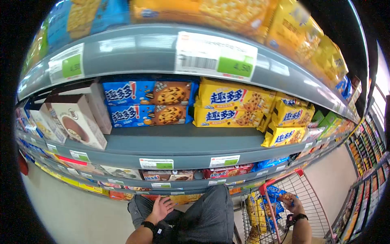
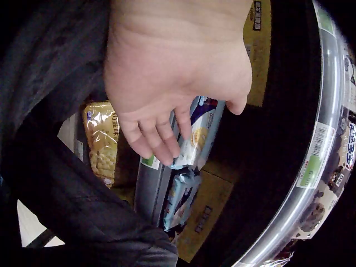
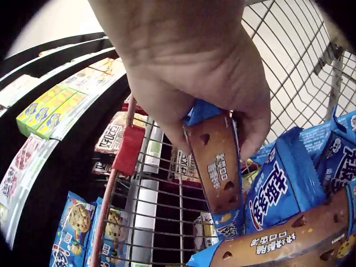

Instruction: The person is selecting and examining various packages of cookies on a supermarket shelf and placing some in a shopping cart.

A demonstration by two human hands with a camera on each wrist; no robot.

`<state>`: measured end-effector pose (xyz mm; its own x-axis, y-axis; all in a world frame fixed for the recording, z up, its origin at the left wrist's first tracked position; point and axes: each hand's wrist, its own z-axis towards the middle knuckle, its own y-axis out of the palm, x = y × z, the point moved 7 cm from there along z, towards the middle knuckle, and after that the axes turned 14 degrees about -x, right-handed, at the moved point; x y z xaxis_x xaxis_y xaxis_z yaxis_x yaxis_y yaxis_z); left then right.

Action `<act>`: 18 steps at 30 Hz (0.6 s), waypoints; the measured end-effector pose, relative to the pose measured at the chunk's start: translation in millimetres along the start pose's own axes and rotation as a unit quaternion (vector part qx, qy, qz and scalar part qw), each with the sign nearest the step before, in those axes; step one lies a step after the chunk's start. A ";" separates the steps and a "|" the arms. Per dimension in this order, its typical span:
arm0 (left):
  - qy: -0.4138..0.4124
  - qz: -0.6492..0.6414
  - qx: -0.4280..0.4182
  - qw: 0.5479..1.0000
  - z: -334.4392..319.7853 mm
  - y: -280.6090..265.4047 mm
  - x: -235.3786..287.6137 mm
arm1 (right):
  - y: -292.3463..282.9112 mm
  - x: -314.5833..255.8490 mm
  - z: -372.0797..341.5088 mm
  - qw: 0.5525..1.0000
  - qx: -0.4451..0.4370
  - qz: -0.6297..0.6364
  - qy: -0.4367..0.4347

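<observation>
My right hand point(image 1: 295, 206) is inside the shopping cart point(image 3: 129, 150). In the right wrist view its thumb and fingers pinch a blue-and-brown cookie packet point(image 3: 214, 167) by the sides near one end. More blue cookie packets point(image 3: 285, 183) lie in the cart right beside it, and yellow packets point(image 1: 256, 209) fill the cart's left side in the head view. My left hand point(image 1: 162, 208) hovers by the lap with fingers loosely extended and holds nothing. Beyond its fingertips, light-blue biscuit packets point(image 2: 192, 136) show on a low shelf in the left wrist view.
Blue cookie packets point(image 1: 148, 103) and yellow ones point(image 1: 233, 105) are stacked on the middle shelf point(image 1: 183, 138), between brown-and-white boxes point(image 1: 79, 122) and smaller yellow packets point(image 1: 290, 118). A shelf edge with price tags point(image 1: 216, 55) juts out above. Bent knees point(image 1: 213, 207) face the lowest shelves.
</observation>
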<state>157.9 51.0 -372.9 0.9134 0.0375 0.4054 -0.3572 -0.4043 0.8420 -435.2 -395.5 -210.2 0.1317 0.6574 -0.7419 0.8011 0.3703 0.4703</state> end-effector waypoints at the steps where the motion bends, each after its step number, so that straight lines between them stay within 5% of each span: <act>1: 0.002 0.000 -0.004 1.000 -0.3 0.8 0.5 | 2.3 0.1 -4.3 0.999 0.051 -0.009 0.009; 6: 0.009 -0.003 -0.004 1.000 -3.5 0.2 0.0 | 39.3 -31.7 -37.2 0.974 0.126 -0.186 -0.039; 11: -0.009 0.004 -0.041 0.999 2.7 0.4 -6.0 | 41.0 -116.5 -96.9 0.877 0.275 -0.360 -0.159; 12: -0.008 0.002 -0.041 0.999 1.0 5.7 -4.9 | 89.7 -135.5 -120.3 0.852 0.290 -0.413 -0.141; 13: -0.018 0.013 -0.062 0.998 -3.1 20.5 -1.6 | 94.5 -157.2 -132.5 0.818 0.261 -0.484 -0.170; 14: -0.030 0.025 -0.084 0.996 -6.2 34.5 2.0 | 91.4 -169.3 -142.4 0.851 0.238 -0.414 -0.219; 15: -0.034 0.028 -0.085 0.995 -6.8 41.3 5.2 | 172.5 -168.6 -168.6 0.864 0.247 -0.360 -0.252; 16: -0.059 0.057 -0.114 0.990 -6.9 51.6 4.4 | 157.3 -186.5 -175.9 0.841 0.196 -0.423 -0.276; 18: -0.086 0.086 -0.143 0.982 -9.5 74.8 6.4 | 243.8 -181.0 -187.3 0.885 0.079 -0.346 -0.302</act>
<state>135.2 29.7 -304.0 0.8457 -0.1740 0.5045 -0.5264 -0.1166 0.8422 -373.1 -301.2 128.2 -0.1731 -0.1788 -0.9685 0.8767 0.4202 -0.2343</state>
